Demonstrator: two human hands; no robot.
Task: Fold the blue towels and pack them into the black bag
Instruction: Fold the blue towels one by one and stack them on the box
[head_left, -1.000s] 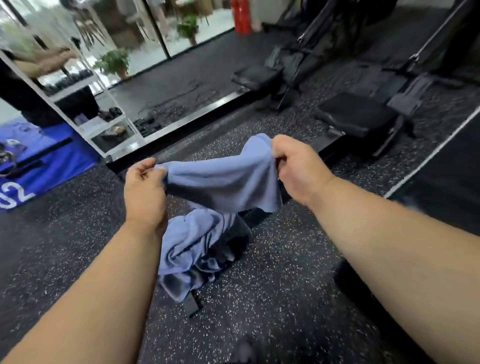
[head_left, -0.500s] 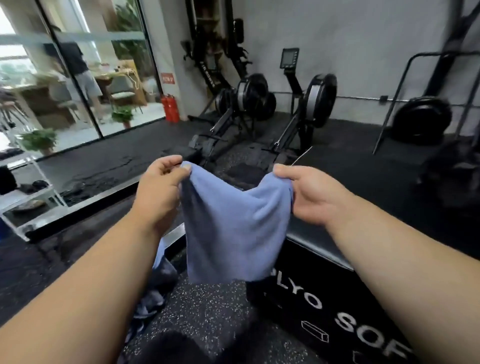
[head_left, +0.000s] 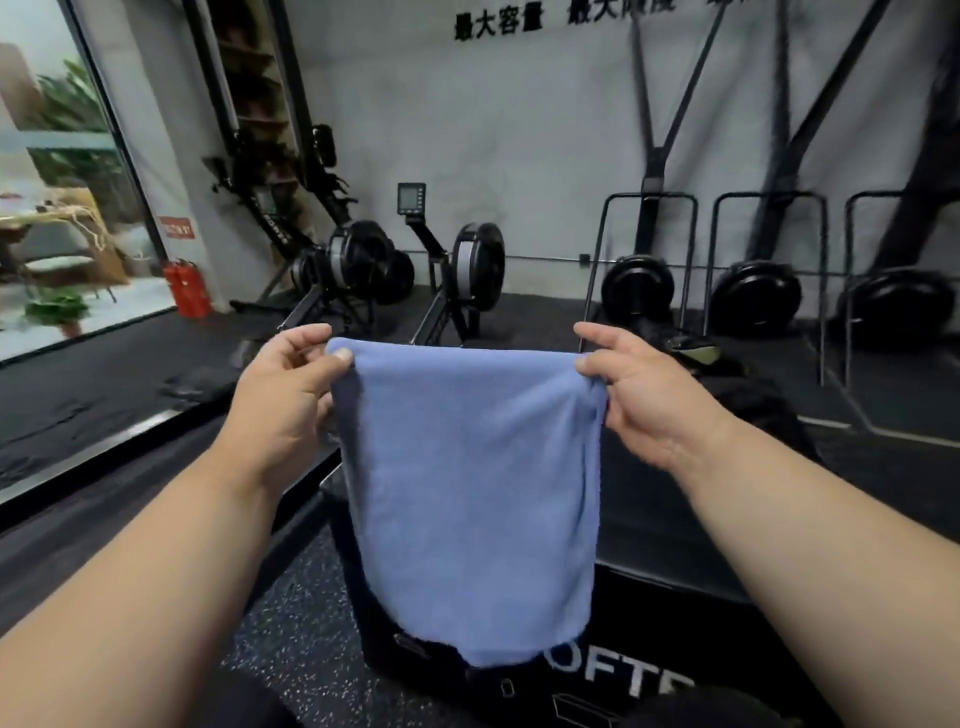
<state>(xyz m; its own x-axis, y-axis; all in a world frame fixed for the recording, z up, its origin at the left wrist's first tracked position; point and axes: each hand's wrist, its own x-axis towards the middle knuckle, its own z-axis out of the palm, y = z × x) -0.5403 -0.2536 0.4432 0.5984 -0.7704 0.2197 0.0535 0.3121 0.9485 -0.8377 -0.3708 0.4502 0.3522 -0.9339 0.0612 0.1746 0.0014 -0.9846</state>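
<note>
Towel (head_left: 470, 499): blue, hanging mid-frame, top corners pinched by left hand (head_left: 283, 395) and right hand (head_left: 647, 395). Folding appears barely begun; packing outstanding; bag not identifiable.

Both bare forearms are extended forward from the near corners, converging toward the middle. The left hand (head_left: 283, 395) is raised with its back toward the camera, the thumb laid across the near face of the blue towel (head_left: 472, 499) at its upper left corner and the fingers curled behind it. The right hand (head_left: 641, 387) is held level with it, well apart to the right, the upper right corner pinched between thumb and curled fingers. Both wrists are kept nearly straight.
</note>
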